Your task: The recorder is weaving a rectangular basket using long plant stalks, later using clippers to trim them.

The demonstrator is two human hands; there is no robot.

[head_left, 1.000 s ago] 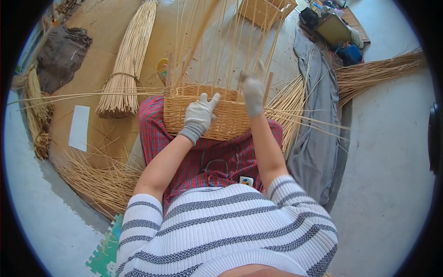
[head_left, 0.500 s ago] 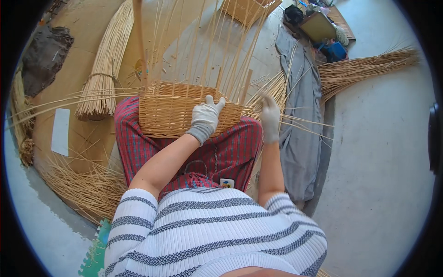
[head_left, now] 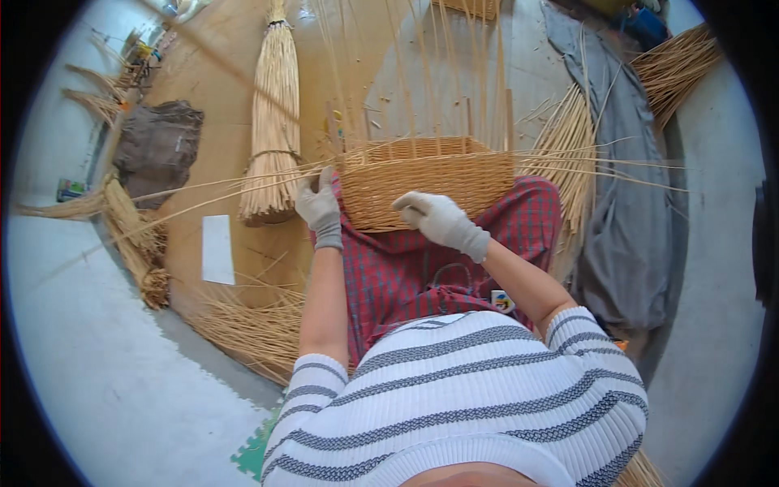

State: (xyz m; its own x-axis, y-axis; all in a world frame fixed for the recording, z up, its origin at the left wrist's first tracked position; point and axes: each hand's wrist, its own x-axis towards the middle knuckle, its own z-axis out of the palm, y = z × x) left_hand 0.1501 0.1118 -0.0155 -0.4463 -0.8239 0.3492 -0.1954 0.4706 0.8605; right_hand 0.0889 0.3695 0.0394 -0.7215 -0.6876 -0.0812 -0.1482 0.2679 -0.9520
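A partly woven rectangular wicker basket rests on my lap, its tall upright stakes rising from the walls. At the basket's left corner, my left hand, in a whitish glove, has its fingers closed around thin wicker strands that trail off to the left. My right hand, gloved the same way, is by the front wall with its fingers loosely bent and pointing left, holding nothing visible. More loose strand ends stick out past the basket's right corner. A red checked cloth covers my legs under the basket.
A tied bundle of pale wicker lies ahead left, near a white sheet. Loose strands are heaped at my left. To the right are more wicker and a grey cloth. Another basket stands at the far edge.
My left hand has gone from the basket's front wall to the strands at its left corner. The right hand has come from beyond the right corner to the front wall. The view has swung left.
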